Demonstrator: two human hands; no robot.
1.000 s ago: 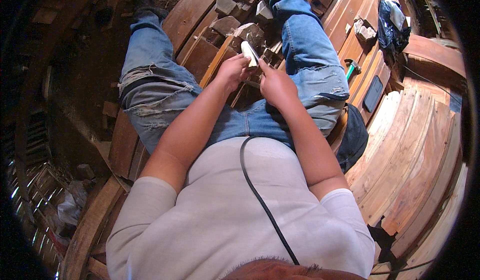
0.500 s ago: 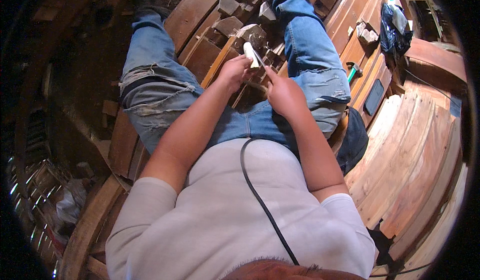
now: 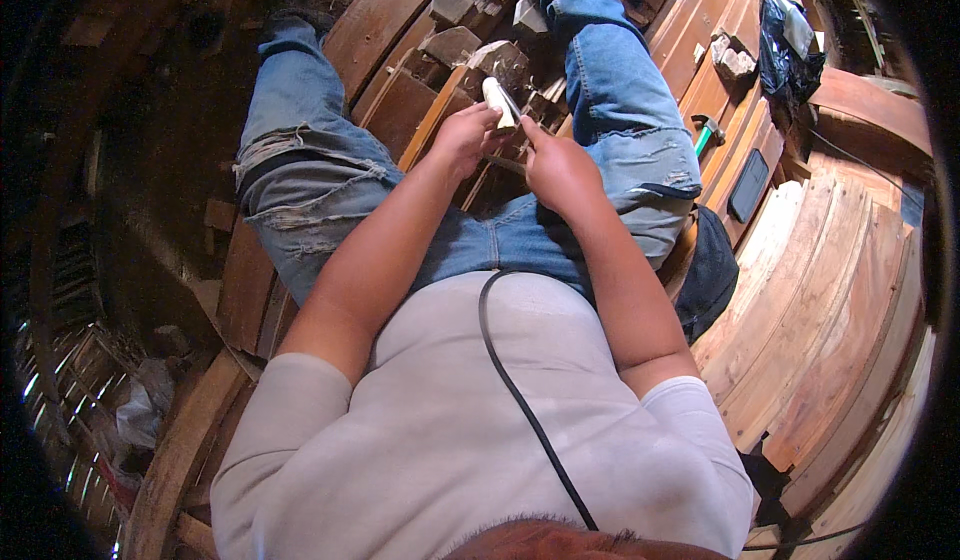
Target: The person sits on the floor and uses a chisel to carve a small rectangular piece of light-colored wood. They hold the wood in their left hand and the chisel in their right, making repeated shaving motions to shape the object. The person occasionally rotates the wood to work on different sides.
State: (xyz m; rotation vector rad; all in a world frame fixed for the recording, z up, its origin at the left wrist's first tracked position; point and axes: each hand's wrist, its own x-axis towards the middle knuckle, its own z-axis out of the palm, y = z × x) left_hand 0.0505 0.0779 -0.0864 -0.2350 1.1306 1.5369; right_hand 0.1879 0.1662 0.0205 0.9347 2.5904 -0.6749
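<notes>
My left hand [image 3: 467,139] is closed around the lower end of a small, pale, whitish piece [image 3: 495,96], probably wood, held upright between my knees. In my right hand [image 3: 564,172] is a knife, its narrow grey blade [image 3: 514,109] lying along the right side of the pale piece. The right forefinger stretches toward the blade. A thin tan stick [image 3: 507,165] shows between the two hands; whether it belongs to the knife cannot be told. Most of the knife's grip is hidden by my fingers.
Wood blocks [image 3: 452,44] and offcuts lie between my legs. To the right are a green-handled hammer [image 3: 708,136], a dark phone [image 3: 748,186], a pale lump [image 3: 735,60], a black plastic bag [image 3: 788,55] and a dark cloth item [image 3: 711,278]. Planks [image 3: 800,300] spread at right.
My right hand has shifted slightly left and up, bringing the blade closer along the pale piece. The pale piece has moved a little left with my left hand.
</notes>
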